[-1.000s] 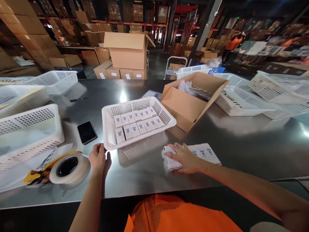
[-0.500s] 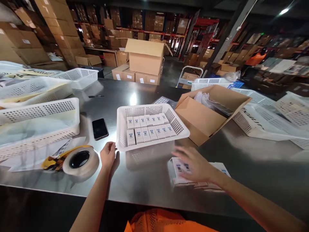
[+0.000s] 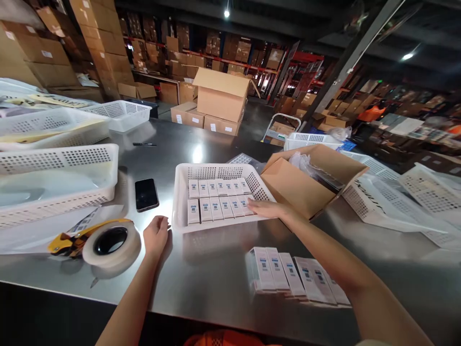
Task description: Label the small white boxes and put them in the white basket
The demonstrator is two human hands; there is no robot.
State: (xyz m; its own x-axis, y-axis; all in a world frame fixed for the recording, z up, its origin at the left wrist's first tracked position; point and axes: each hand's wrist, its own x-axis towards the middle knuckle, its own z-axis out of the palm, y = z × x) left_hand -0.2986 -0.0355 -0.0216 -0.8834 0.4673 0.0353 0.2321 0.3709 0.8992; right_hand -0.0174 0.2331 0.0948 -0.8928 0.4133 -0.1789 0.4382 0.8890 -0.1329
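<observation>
A white perforated basket [image 3: 219, 228] stands on the metal table with two rows of small white boxes [image 3: 205, 210] upright in it. Over the basket's front right rim reaches my right hand [image 3: 265, 209], its fingers stretched out against the end of the front row. My left hand [image 3: 156, 235] rests on the table beside the basket's front left corner, fingers curled in. A small dark tip shows at those fingers, too little to name. Several more white boxes [image 3: 288, 274] lie in a leaning row on the table, below my right forearm.
Left of my left hand lie a tape dispenser [image 3: 111, 244] and a phone [image 3: 147, 194]. Behind the phone is a pen [image 3: 144, 144]. An open cardboard box [image 3: 298, 185] touches the basket's right side. Other white baskets [image 3: 90, 156] line both sides.
My right hand has moved from the boxes on the table up and left to the basket's front right side. My left hand stays near the basket's corner. The view has shifted slightly.
</observation>
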